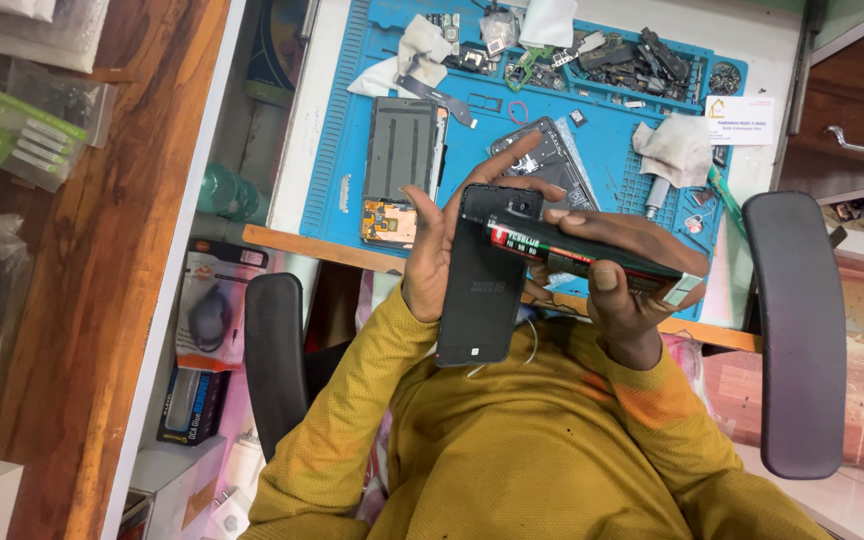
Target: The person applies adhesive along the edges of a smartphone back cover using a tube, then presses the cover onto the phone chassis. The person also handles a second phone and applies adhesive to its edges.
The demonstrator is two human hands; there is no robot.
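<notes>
The white desk carries a blue work mat with an opened phone, loose small parts and cloths. A wooden shelf stands beside it. Above the lap, the left hand has its fingers spread behind a black phone. The right hand grips a glue tube with closed fingers.

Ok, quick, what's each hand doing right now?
Left hand: open, fingers spread, propping the black phone back panel against its palm.
Right hand: closed around a dark glue tube, with its tip at the panel's top edge.
</notes>
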